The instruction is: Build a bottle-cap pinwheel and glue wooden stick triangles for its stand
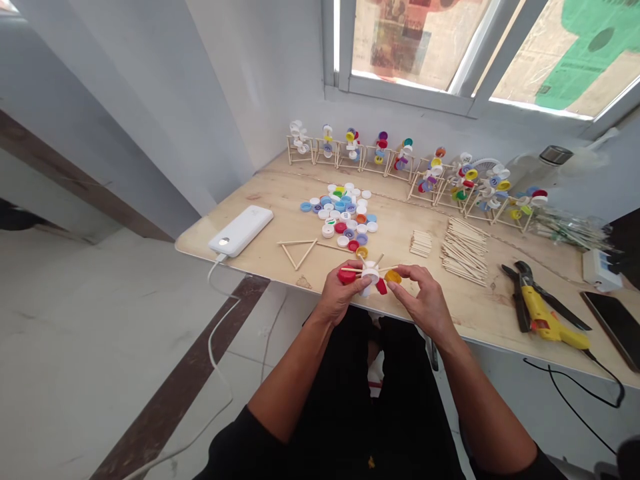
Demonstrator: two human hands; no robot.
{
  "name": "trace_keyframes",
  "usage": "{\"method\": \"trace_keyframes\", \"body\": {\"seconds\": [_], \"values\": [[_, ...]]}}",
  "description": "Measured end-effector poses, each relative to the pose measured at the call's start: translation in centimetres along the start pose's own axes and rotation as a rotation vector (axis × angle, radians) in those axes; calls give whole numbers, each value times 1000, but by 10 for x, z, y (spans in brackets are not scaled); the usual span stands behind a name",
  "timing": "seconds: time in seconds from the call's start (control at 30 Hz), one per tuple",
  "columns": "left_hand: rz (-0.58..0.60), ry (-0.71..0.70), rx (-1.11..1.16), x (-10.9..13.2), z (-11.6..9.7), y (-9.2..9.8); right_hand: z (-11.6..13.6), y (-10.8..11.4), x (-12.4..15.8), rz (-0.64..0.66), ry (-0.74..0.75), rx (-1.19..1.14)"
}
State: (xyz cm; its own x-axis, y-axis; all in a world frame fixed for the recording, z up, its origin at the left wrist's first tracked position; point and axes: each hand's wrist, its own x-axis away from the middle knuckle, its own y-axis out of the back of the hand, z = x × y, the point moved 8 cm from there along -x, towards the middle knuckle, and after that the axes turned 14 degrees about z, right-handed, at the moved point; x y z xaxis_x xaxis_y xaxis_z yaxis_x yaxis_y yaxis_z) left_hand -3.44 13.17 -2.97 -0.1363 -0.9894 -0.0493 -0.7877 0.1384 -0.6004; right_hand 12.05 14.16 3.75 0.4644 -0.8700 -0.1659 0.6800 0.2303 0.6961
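White cap (pixel 371 274) held; loose caps (pixel 345 216) (perhaps lettered).

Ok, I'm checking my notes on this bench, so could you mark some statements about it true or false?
1. The right hand holds a yellow cap. True.
2. The left hand lies flat on the tabletop. False: the left hand holds a white cap with sticks spreading from it.
3. Sticks form a triangle on the tabletop. True.
4. The phone lies left of the glue gun. False: the phone lies right of the glue gun.
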Motion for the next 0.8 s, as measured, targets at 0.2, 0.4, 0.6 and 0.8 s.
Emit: {"method": "trace_keyframes", "body": {"seconds": [0.2,0.4,0.6,0.8], "values": [[17,-7,-13,-1,0,0,-6,-2,0,10,-26,-30],[-7,-2,-5,0,0,0,-6,-4,1,12,-52,-61],[-46,-13,35,0,2,4,-12,3,7,-26,-105,-199],[-26,-42,77,-2,2,5,-28,-13,27,-19,-299,-541]]}}
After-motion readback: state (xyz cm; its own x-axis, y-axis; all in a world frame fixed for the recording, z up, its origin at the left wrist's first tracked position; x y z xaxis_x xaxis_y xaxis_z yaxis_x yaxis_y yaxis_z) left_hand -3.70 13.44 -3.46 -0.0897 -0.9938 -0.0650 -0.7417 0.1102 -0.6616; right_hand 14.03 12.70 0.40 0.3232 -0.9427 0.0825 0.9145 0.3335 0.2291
